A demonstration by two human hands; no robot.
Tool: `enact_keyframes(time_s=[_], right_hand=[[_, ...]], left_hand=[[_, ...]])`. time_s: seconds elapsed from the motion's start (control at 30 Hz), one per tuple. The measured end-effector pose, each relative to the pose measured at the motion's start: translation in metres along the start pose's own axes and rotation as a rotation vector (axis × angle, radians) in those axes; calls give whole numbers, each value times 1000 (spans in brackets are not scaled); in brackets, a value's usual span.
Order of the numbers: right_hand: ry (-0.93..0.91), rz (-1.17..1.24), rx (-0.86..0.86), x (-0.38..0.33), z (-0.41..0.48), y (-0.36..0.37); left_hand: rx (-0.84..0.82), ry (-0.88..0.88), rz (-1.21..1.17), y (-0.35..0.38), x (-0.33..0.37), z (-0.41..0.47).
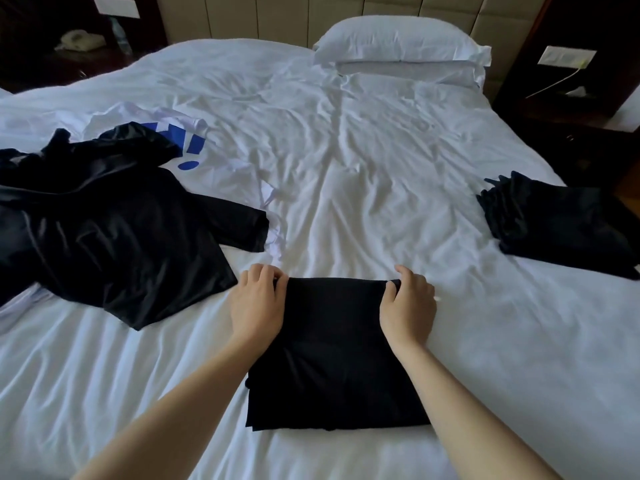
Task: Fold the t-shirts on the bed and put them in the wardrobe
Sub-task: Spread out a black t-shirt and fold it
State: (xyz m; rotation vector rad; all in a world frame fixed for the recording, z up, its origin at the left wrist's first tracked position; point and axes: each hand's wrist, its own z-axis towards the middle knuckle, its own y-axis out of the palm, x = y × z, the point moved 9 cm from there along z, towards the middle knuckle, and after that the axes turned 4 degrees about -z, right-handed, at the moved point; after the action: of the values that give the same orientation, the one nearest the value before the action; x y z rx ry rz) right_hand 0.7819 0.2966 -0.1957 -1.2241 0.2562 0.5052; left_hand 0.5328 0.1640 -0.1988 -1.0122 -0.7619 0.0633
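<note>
Black t-shirt (336, 358), folded to a rectangle, lies flat on the bed (346, 150) near its front edge, directly before the person. Left hand (258, 299) pinches its far left corner, right hand (408, 303) its far right corner; hands apart. Count: one loose black t-shirt (114, 230) at left, over one white t-shirt (207, 168) with blue print; one dark folded stack (554, 220) at right, piece count unclear. Held shirt: plain, matte, few creases.

Folded t-shirt (337, 358) on bed (346, 150), loose t-shirts (114, 230) left, folded pile (561, 223) right, pillow (401, 43) behind
</note>
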Motion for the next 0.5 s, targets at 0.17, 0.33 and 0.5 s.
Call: enact_keyframes(time_s=[0.17,0.33,0.5], right_hand=[[118,144,-135,11,4,5],[257,385,-442,22,-11,-5],[340,624,-660,31,-43,-18]], left_hand=[[-27,-97,-136,-7,-2,-5],[-210,-269,-339,-15,-8,-32],[-329,-354,-640,-25,-10,-60]])
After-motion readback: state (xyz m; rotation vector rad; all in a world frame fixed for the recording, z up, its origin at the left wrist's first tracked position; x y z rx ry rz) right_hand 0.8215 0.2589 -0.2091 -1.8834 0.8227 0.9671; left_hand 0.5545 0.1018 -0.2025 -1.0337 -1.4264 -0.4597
